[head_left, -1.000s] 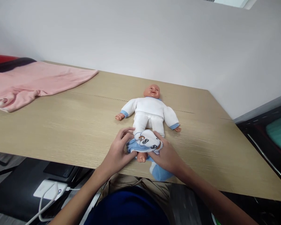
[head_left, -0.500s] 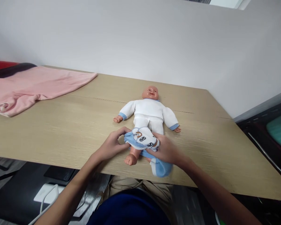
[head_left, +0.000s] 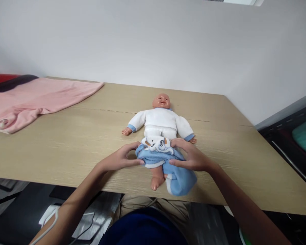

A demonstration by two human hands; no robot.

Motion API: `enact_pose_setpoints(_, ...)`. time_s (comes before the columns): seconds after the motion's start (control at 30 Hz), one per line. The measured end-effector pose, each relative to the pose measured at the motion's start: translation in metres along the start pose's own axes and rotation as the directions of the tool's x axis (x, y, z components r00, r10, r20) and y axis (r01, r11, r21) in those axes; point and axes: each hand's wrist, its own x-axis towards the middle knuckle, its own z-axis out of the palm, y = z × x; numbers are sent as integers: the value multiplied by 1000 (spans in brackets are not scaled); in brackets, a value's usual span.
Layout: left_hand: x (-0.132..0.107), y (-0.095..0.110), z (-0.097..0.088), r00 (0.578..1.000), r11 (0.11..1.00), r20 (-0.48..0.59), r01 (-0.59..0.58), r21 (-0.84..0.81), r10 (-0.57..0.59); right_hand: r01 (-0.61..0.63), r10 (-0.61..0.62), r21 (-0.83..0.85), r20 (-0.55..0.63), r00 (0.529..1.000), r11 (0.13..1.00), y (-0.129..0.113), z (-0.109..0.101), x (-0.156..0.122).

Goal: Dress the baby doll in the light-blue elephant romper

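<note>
A baby doll (head_left: 161,119) in a white top with blue cuffs lies on its back, head toward the wall. Blue doll pants (head_left: 182,180) with white trim and an animal-face patch are bunched around its legs. My left hand (head_left: 123,156) pinches the pants at their left side, thumb below and fingers above. On the other side my right hand (head_left: 191,154) grips the fabric the same way. One bare foot (head_left: 157,182) sticks out under the trim; the other foot is hidden in the blue cloth.
A pink cloth (head_left: 40,98) lies spread at the table's left, beside a red and black item (head_left: 12,81). The wooden table (head_left: 66,149) meets a white wall at the back. A black chair (head_left: 12,211) with a white cable stands below on the left.
Both hands have pushed the pants up the legs toward the doll's waist. The patch sits higher, and the right hand has moved to the right, spreading the cloth.
</note>
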Motion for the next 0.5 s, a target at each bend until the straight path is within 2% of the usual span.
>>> enact_pose_setpoints(0.13, 1, -8, 1, 999, 997, -37, 29, -67, -31, -71, 61, 222, 49, 997, 972, 6, -10, -13)
enact_pose_setpoints(0.23, 10, -12, 0, 991, 995, -130, 1, -100, -14, -118, 104, 441, 56, 993, 890, 13, -11, -12)
enact_pose_setpoints(0.3, 20, -7, 0, 965, 1000, -263, -8, 9, 10, -128, 118, 561, 55, 992, 818, 17, -10, -8)
enact_pose_setpoints(0.37, 33, 7, -1, 918, 981, -394, 21, 190, 57, -129, 110, 637, 69, 992, 760, 17, -10, -2)
enact_pose_setpoints(0.4, 41, 17, -1, 904, 963, -420, 35, 267, 84, -125, 100, 658, 76, 992, 743, 17, -9, 2)
enact_pose_setpoints(0.43, 50, 28, -2, 911, 948, -400, 34, 317, 101, -115, 89, 664, 74, 993, 739, 16, -9, 5)
enact_pose_setpoints(0.5, 69, 50, -3, 961, 928, -251, -14, 373, 115, -79, 74, 628, 34, 997, 775, 13, -8, 10)
